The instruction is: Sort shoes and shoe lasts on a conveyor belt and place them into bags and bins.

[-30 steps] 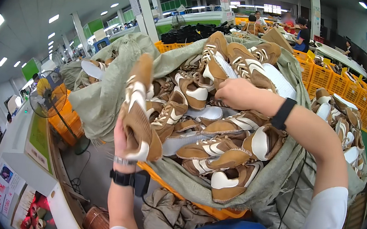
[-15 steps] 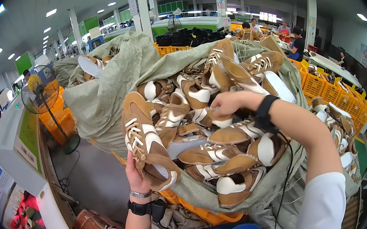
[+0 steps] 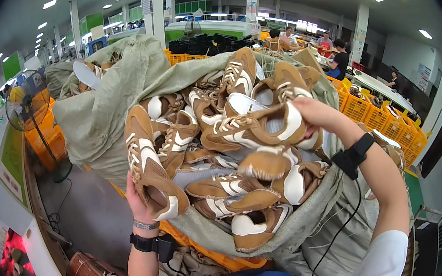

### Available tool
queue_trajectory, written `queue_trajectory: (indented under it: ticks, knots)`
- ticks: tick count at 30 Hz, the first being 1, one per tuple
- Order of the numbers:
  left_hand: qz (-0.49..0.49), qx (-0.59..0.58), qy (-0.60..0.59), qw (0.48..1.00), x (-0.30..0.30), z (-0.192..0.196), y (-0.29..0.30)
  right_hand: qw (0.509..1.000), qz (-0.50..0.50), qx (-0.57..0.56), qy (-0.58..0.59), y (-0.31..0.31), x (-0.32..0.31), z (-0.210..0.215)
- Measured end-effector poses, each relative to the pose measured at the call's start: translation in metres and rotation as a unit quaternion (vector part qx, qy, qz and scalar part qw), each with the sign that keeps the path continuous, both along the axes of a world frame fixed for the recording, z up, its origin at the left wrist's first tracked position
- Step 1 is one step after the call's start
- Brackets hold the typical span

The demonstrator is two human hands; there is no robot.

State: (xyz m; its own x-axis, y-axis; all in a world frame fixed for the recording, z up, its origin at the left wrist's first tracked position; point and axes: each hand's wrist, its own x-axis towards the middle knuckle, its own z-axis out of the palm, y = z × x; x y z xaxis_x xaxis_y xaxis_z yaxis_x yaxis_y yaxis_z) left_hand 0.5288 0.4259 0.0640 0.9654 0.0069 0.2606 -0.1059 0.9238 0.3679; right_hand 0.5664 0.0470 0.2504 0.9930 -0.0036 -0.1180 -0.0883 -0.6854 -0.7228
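Large grey-green woven sack point(image 3: 108, 125), filled with brown-and-white shoes point(image 3: 231, 188), and two of them are held up.
From my distant post I see coarse cloth, folded and frayed. The first shoe point(image 3: 252, 130), brown with smooth white stripes, is over the pile; the right hand point(image 3: 316, 116) is closed around its heel. The second shoe point(image 3: 148, 165), long and mesh-like, points its toe upward at the sack's left; the left hand point(image 3: 139, 204) is curled under its heel end. Half a second ago the right hand was down among the shoes; the left hand keeps its shoe.
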Motion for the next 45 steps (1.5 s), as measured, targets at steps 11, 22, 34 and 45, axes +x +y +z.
queue_trajectory:
  ticks: [11,22,34,45]
  knots:
    - [0.118,-0.028,0.049,0.991,-0.003,-0.019,0.028,0.787,0.409,-0.379,-0.262,0.149,0.031,0.0]
    - [0.104,-0.085,0.099,0.986,-0.012,-0.05,0.046,0.789,0.44,-0.344,-0.257,0.206,0.11,-0.048]
    - [0.156,-0.001,0.056,0.986,-0.01,-0.025,0.054,0.807,0.172,-0.374,-0.423,0.132,0.093,0.067]
    - [0.214,-0.028,0.1,0.971,-0.019,-0.046,0.071,0.68,0.203,-0.607,-0.357,0.15,0.1,0.027]
